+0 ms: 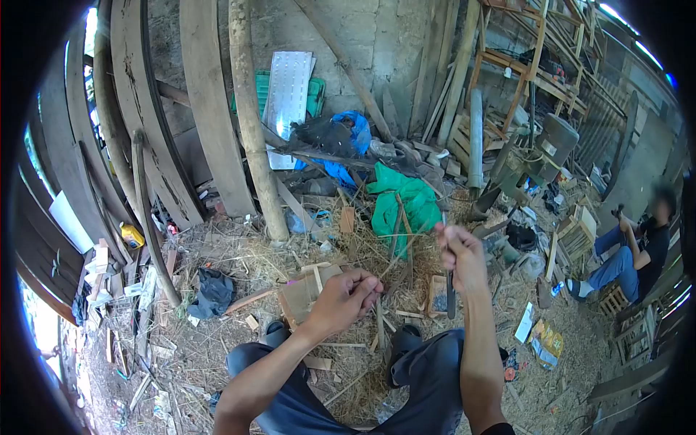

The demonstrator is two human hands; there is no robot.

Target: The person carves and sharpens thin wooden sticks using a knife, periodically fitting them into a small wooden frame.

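My left hand (346, 301) is closed in a pinch above the littered ground, in front of my knees. A thin pale stick (392, 265) runs up and to the right from its fingertips. To the right, my raised right hand (464, 255) is wrapped round a knife (451, 296). Its dark narrow blade points down below the fist, and a short end shows above the fingers. The knife and the stick are apart. Beneath my left hand lies a piece of cardboard (296, 299). A small box (438, 296) sits on the ground behind the blade.
A wooden post (255, 130) stands ahead, left of a green sheet (406, 203) and a blue tarp (354, 134). A black plastic bag (212, 293) lies at left. Another person (638, 250) sits at right, near a yellow packet (546, 344). Straw and wood scraps cover the ground.
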